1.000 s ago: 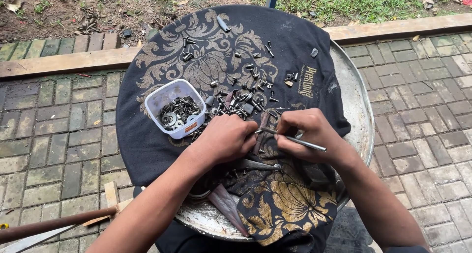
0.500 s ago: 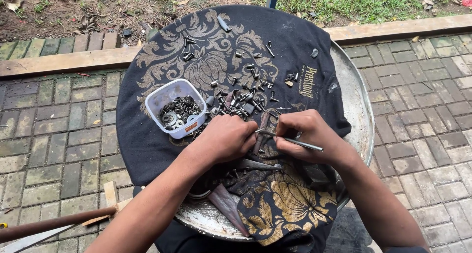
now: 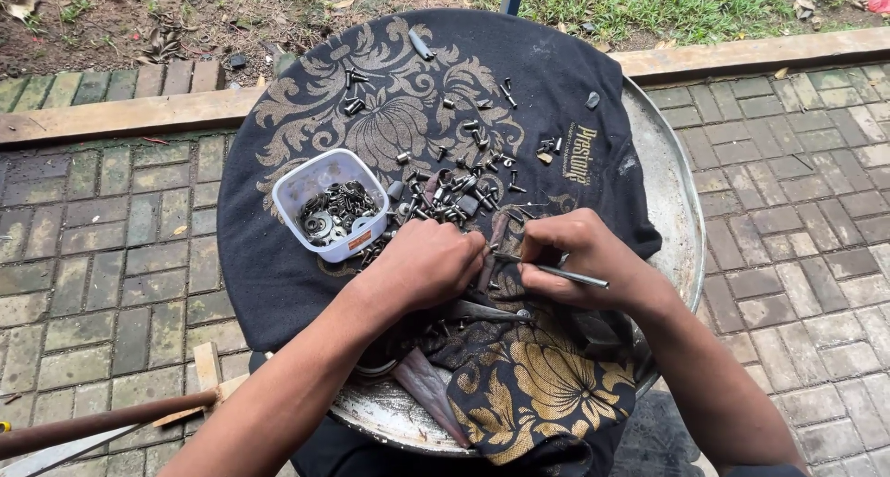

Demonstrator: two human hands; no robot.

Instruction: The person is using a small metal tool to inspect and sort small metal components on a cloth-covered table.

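We pinch the thin rod in our right hand (left hand closed on small metal piece); we'd keep both steady.

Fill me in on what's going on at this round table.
A person sits over a round metal tray draped with a black patterned cloth. Both hands meet near the middle: the right hand holds a thin metal rod, while the left hand grips a small dark part against it. Loose screws and bolts lie scattered just beyond the hands, and a clear plastic tub of washers and small hardware stands to the left of them.
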